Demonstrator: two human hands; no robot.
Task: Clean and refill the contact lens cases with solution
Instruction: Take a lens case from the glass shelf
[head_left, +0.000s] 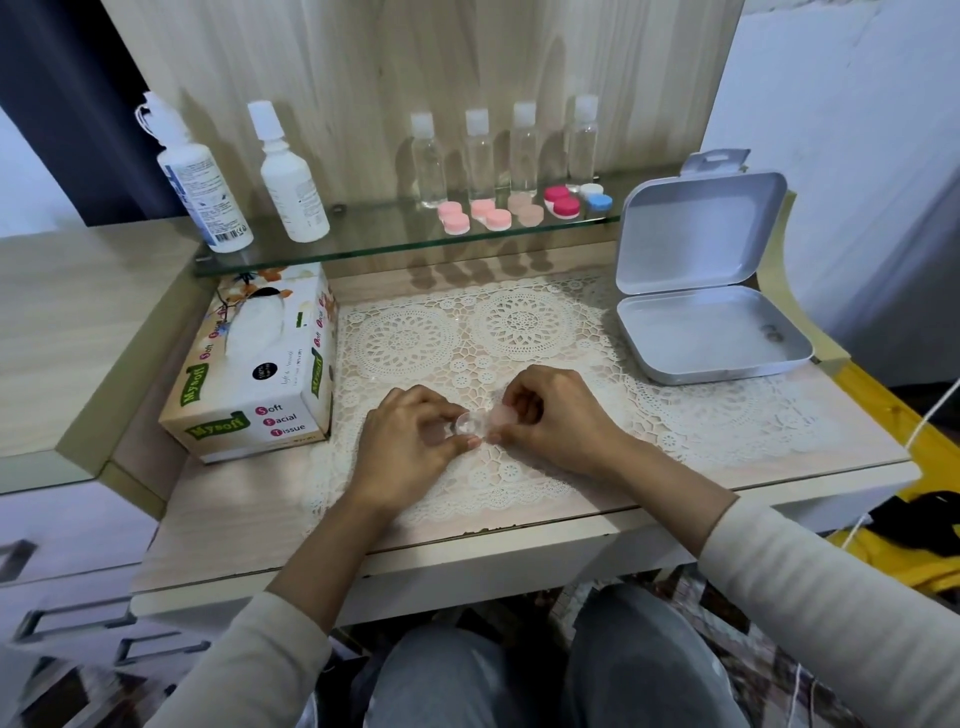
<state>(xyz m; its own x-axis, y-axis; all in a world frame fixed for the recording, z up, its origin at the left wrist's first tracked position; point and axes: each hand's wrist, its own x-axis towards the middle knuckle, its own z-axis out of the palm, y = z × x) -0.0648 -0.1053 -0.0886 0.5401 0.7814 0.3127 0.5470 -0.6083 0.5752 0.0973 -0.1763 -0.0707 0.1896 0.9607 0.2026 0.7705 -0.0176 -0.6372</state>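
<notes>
A small clear contact lens case (470, 425) lies over the lace mat (467, 332) in the middle of the desk. My left hand (410, 436) pinches its left well. My right hand (550, 415) grips a pale pink cap (503, 415) on its right well. Several more lens cases (522, 208), with pink, beige, red and blue-white caps, stand on the glass shelf (363, 239). Two white solution bottles (205, 171) (288, 176) stand on the shelf at the left.
A tissue box (254, 364) sits left of my hands. An open white tin (711, 291) lies at the right. Several small clear bottles (501, 150) line the back of the shelf. Drawers are at the lower left.
</notes>
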